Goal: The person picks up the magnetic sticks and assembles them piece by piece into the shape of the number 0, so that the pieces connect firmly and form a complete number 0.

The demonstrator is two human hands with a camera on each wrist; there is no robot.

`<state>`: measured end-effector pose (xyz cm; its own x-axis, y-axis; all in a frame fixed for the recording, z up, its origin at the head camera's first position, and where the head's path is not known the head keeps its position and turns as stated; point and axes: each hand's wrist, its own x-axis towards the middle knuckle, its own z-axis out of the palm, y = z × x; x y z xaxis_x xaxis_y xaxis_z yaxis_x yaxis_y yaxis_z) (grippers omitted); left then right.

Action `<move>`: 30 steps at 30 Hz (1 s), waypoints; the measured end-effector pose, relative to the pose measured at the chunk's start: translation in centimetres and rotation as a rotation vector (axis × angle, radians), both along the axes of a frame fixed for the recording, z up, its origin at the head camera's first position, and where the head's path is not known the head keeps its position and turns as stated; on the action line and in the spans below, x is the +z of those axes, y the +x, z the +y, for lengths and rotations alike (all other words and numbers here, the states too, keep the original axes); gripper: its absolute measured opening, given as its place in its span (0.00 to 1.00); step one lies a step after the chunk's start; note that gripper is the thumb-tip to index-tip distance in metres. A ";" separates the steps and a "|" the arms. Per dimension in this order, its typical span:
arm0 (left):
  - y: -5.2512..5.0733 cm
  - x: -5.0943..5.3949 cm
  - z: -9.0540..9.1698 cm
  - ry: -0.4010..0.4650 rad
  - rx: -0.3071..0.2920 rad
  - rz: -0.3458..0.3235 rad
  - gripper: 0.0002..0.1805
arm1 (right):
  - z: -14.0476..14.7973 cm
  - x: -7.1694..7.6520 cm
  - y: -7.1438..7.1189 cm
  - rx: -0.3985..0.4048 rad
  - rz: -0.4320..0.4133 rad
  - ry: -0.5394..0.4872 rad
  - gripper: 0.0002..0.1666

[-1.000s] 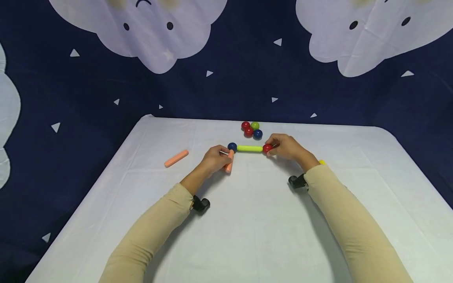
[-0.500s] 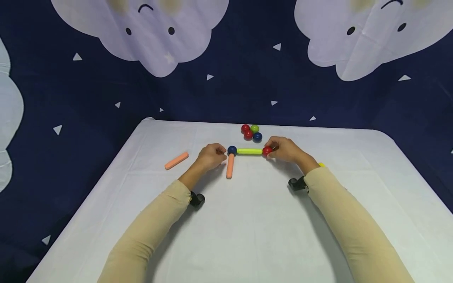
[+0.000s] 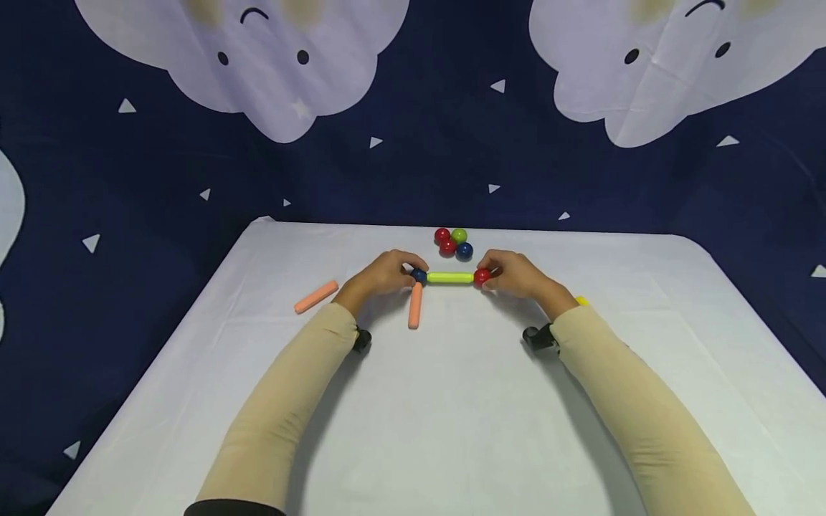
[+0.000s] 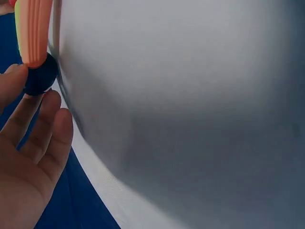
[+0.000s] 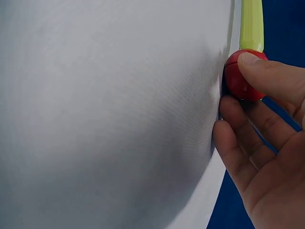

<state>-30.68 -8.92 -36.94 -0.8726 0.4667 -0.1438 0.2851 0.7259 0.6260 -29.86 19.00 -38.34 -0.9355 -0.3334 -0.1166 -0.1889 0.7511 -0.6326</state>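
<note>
My left hand (image 3: 389,271) pinches a dark blue ball (image 4: 42,76) between thumb and fingers. From that ball a yellow-green rod (image 3: 449,277) runs right to a red ball (image 3: 481,278). My right hand (image 3: 516,274) holds the red ball, thumb on its near side in the right wrist view. An orange rod (image 3: 415,307) extends from the blue ball toward the near side of the table. In the left wrist view its ribbed end meets the blue ball. Left of the left hand lies a second orange rod (image 3: 316,297), apart from the rest.
Behind the joined pieces sits a cluster of loose balls: red ones (image 3: 447,247), a green one (image 3: 459,236) and a blue one (image 3: 464,251). A yellow piece (image 3: 581,301) shows partly behind the right forearm. White cloth covers the table (image 3: 464,416).
My left hand let go of the near orange rod, drew back left, then moved right and took hold of the blue ball. My right hand stays on the red ball.
</note>
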 end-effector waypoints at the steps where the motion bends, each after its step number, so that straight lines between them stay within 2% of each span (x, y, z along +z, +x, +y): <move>1: 0.0 -0.1 0.0 -0.005 -0.004 -0.003 0.20 | -0.1 0.0 0.0 0.004 0.002 -0.004 0.17; 9: -0.3 -0.5 -0.5 0.027 0.032 -0.011 0.21 | -0.2 0.4 0.2 -0.003 0.014 0.007 0.16; 19: -0.1 -0.3 -0.4 0.020 0.016 -0.002 0.21 | -0.3 0.4 0.2 0.006 0.019 0.021 0.18; 30: -0.3 -0.9 -0.2 -0.006 0.012 -0.012 0.21 | -0.1 0.1 0.3 0.011 0.026 0.041 0.21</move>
<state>-30.94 -9.11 -37.80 -0.8764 0.4553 -0.1567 0.2689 0.7327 0.6252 -29.52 18.87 -38.21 -0.9347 -0.3393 -0.1064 -0.2132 0.7743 -0.5958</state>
